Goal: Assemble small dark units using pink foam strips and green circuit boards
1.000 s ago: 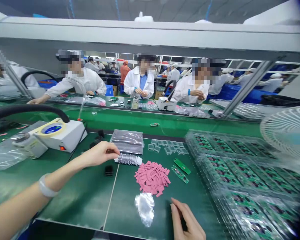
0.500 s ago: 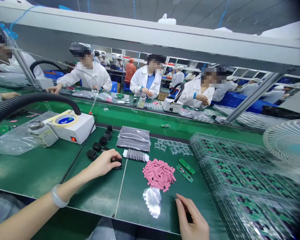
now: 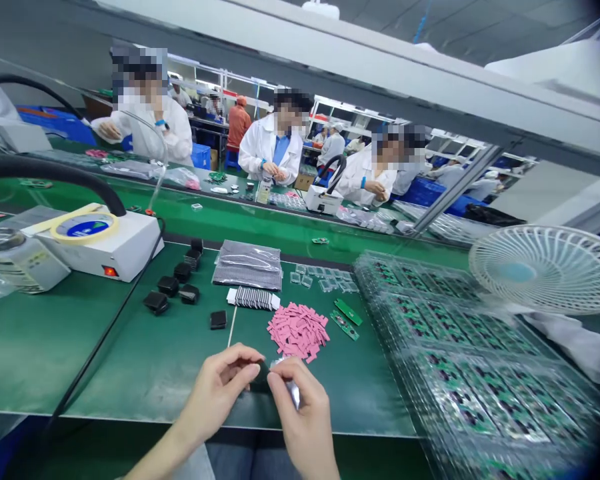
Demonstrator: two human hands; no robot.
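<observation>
On my feed both hands work close together, low over the near edge of the table (image 3: 130, 373). The left hand (image 3: 253, 375) is pinched narrow, thumb and finger holding a small dark piece (image 3: 262, 377). The right hand (image 3: 274, 373) is pinched narrow too, its fingertips on the piece's other side. So I read the piece as lying directly between the two sets of fingertips, right of one and left of the other, with neither hand nearer. The fingers cover its outline, and I cannot tell its long axis.

Silver film (image 3: 293, 392) shows behind the right fingers. Just ahead of that hand I see the pink pile (image 3: 299, 331). A lone black block (image 3: 219, 320) sits ahead of the left hand, with more black blocks (image 3: 168, 287) farther left. Beyond the pile, toward the left, a striped stack (image 3: 254, 299) runs crosswise, with a grey bag (image 3: 247, 265) past it. Two boards (image 3: 345, 326) lie slantwise right of the pile; trays (image 3: 416, 373) fill my right side.
</observation>
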